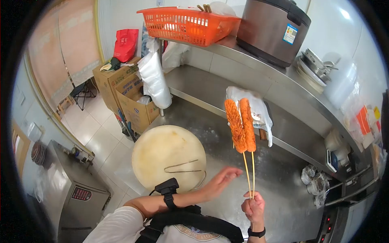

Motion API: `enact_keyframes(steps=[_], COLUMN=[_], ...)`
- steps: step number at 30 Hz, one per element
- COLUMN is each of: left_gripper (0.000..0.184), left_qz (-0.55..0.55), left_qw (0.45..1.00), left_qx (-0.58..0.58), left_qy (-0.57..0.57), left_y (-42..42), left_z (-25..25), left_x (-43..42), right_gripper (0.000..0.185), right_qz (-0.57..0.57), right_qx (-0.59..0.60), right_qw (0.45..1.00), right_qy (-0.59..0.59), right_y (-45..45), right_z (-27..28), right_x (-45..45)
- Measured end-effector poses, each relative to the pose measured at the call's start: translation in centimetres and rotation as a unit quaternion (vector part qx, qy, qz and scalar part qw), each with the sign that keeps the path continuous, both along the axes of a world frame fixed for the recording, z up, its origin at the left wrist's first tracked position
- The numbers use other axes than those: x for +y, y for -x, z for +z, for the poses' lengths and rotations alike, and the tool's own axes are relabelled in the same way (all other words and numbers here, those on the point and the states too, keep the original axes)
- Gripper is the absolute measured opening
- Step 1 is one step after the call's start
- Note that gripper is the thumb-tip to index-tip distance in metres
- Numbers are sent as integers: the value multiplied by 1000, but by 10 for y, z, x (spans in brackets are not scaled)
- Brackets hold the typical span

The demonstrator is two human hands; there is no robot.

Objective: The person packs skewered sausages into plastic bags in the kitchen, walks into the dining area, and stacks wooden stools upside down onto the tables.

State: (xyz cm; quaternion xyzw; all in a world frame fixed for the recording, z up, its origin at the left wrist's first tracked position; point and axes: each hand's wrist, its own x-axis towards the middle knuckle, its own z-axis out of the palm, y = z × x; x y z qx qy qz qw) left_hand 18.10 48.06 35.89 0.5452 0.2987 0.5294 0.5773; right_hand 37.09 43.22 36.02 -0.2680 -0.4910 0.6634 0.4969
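Note:
Two long orange-brown fried pieces on thin wooden skewers (247, 125) stand upright side by side. The lower ends of the sticks are pinched in my right hand (254, 205), low in the view. My left hand (223, 181) is just left of the sticks, fingers stretched out and holding nothing, apart from the skewers. A round pale board (162, 148) lies on the steel counter (227, 218) to the left, with metal tongs (182, 166) on it. Behind the fried pieces, a white plastic bag (263, 106) rests on the lower shelf.
An orange basket (182, 26) and a large dark cooker (271, 32) sit on the upper steel shelf. Clear plastic bags (154, 77) hang at its left end. Cardboard boxes (109, 87) stand on the floor behind. Wrapped bundles (317, 182) lie at the right.

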Motion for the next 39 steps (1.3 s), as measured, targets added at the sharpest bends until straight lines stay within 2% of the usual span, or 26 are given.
enact_keyframes(steps=[1, 2, 4, 7, 14, 16, 17, 19, 20, 21, 22, 23, 25, 26, 27, 28, 29, 31, 32, 34, 39], left_gripper=[29, 29, 34, 28, 21, 23, 23, 22, 22, 22, 21, 20, 20, 20, 20, 19, 18, 19, 19, 20, 23], left_qz=[-83, -79, -139, -129, -76, -29, -32, 19, 20, 20, 19, 47, 41, 37, 37, 55, 73, 87, 97, 111, 145], left_qw=[996, 996, 990, 989, 993, 989, 988, 998, 998, 993, 982, 978, 976, 974, 974, 973, 972, 972, 971, 970, 961], left_qx=[-34, -34, -36, -75, -58, -18, -17, 11, 11, -45, -99, -63, -67, -71, -71, -80, -89, -91, -94, -97, -143], left_qy=[7, 7, 8, 16, 65, 142, 147, 51, 52, 107, 162, 192, 204, 213, 213, 208, 203, 199, 196, 193, 185], left_y=[-2, -4, -7, -8, -1, 11, 17, 29, 35, 42, 47, 49, 55, 56, 57, 57, 59, 62, 63, 65, 64], left_z=[3, 4, 7, 14, -1, -2, -4, -6, -6, -6, -6, -1, -6, -8, -11, -13, -14, -13, -13, -12, -5], left_x=[-3, -7, -11, -18, -14, -8, -5, 2, 3, 3, 2, -1, -2, -2, -1, 0, 1, 5, 6, 11, 35], right_gripper=[22, 22, 22, 21, 23, 20, 20, 14, 12, 12, 11, 14, 17, 17, 18, 20, 20, 15, 15, 12, 17], right_qz=[4, 8, -12, -5, 3, 43, 40, 28, -46, -117, -196, -275, -367, -367, -270, -159, -157, -73, -72, -148, -171], right_qx=[-9, -9, -56, -53, -33, -153, -153, -243, -223, -202, -251, -308, -352, -352, -302, -238, -237, -103, -102, -103, -106], right_qw=[1000, 1000, 998, 997, 999, 985, 985, 969, 970, 965, 933, 879, 823, 822, 910, 955, 955, 969, 969, 978, 977], right_qy=[-8, -7, -40, -53, -34, -70, -65, -47, -85, -122, -169, -236, -255, -255, -88, 84, 83, 214, 216, 105, 69], right_y=[4, 10, 24, 38, 66, 69, 67, 53, 46, 41, 41, 41, 51, 55, 59, 64, 69, 75, 75, 72, 69], right_z=[-4, -6, -6, -16, -19, -11, -9, -2, -3, -7, -8, -11, -26, -26, -26, -22, -18, -11, -13, -16, -15], right_x=[2, 1, 0, -1, 10, 20, 25, 45, 67, 93, 112, 133, 173, 187, 201, 209, 215, 222, 225, 228, 210])
